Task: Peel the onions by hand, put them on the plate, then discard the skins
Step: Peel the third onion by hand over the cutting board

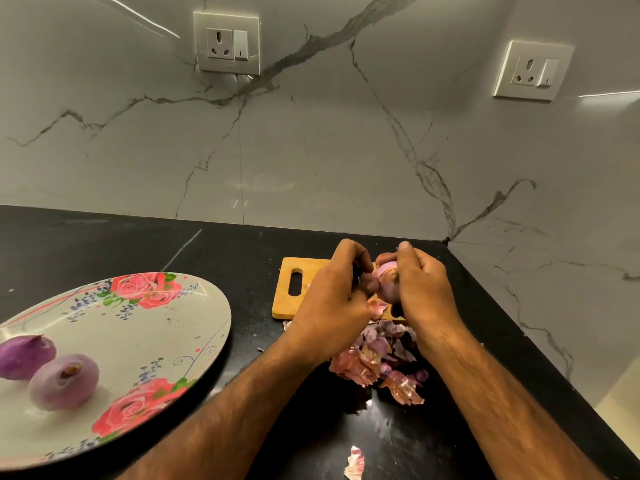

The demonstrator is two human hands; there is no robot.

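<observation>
Countertop (104, 244), lower frame: black stone, polished, glossy. Backsplash (311, 140), upper frame: marble-look, grey-veined, high gloss. Cutting board (281, 303), centre: pale wood, matt, smooth. Plate (194, 327), lower left: glossy, printed roses. Peeled onions (64, 381) on it: smooth, satin purple. Onion skins (367, 362), lower centre: papery, crinkled. Socket plates (227, 43): white plastic, smooth.

Round purple onions: 3 tot. – peeled onion (24, 355), second peeled onion (64, 381), part-peeled onion (387, 282). Oval rose-print plate (156, 334): 1. Rect. wooden chopping board (285, 299): 1. White wall sockets (227, 43) (533, 71): 2. Bare hands: 2 – left hand (332, 299), right hand (426, 292). Papery pink skin heap (374, 358): 1, plus 1 stray skin scrap (355, 462).
</observation>
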